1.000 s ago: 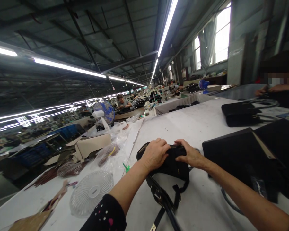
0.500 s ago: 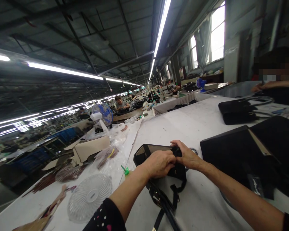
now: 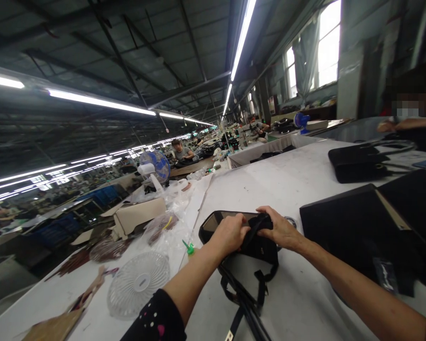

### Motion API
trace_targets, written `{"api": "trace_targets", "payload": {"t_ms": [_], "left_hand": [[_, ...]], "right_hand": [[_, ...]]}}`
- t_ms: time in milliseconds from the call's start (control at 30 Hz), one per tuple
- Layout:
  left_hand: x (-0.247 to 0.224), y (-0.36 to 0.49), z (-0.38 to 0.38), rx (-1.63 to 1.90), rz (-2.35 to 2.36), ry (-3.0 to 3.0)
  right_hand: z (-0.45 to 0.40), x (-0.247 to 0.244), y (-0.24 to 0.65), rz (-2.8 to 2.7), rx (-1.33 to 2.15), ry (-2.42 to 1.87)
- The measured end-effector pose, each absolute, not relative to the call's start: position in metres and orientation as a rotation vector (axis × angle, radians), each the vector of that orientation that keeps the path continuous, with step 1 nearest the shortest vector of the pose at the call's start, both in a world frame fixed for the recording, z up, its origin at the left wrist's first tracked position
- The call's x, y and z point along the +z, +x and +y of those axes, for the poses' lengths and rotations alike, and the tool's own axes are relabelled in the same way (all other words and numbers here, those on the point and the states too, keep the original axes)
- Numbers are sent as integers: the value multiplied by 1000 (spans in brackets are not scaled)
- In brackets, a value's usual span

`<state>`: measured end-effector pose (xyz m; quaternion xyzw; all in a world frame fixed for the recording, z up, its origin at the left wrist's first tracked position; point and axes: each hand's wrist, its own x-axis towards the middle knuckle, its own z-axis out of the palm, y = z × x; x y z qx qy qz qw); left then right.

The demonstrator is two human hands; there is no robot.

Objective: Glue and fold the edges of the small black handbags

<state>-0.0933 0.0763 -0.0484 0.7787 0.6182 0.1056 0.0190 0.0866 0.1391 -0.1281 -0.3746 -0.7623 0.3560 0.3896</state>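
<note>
A black handbag [image 3: 266,252] with a tan lining lies on the white table [image 3: 248,189], its mouth turned up toward me. My left hand [image 3: 231,232] reaches over the near rim, fingers closed on a black strap [image 3: 252,232] at the opening. At the bag's right end my right hand [image 3: 279,229] grips the rim, thumb on the near side and fingers on the far side. Black handles and straps [image 3: 239,296] with metal fittings trail from the bag toward me. The fingertips of my left hand are partly hidden.
Left of the bag stand a green-capped bottle [image 3: 189,248], a clear fan grille [image 3: 140,284] and plastic wrapping [image 3: 175,203]. On the right lie black bag panels [image 3: 344,227] and another black handbag [image 3: 355,163]. A co-worker's hand [image 3: 386,126] shows at far right.
My left hand has drawn back left from my right hand, and a black strap now shows between them. My right hand stays at the bag's right end. The view has shifted slightly.
</note>
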Motion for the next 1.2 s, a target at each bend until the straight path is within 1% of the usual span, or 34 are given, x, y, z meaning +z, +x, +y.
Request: {"api": "trace_targets", "payload": {"t_ms": [133,267,467,767,967,1067,1200], "left_hand": [[-46,-89,78,244,1907,2573],[-47,-88,78,76,1835,2724],[-50,-90,80,-124,1845,2761],[-48,-81,77,-94,2073,2464],[-47,-82,79,-110,2131,2305],[-48,-86,77,-57,2116,2404],[-47,-98,70,105,2038,2685]], "right_hand": [[137,-126,86,-1940,908,-956],[136,-127,86,-1939,903,-938],[135,-126,87,-1958,887,-925],[141,-125,88,-1990,811,-973],[142,-128,84,-2004,782,-968],[145,-128,84,-1991,794,-1011],[148,-126,84,-1983,835,-1056]]}}
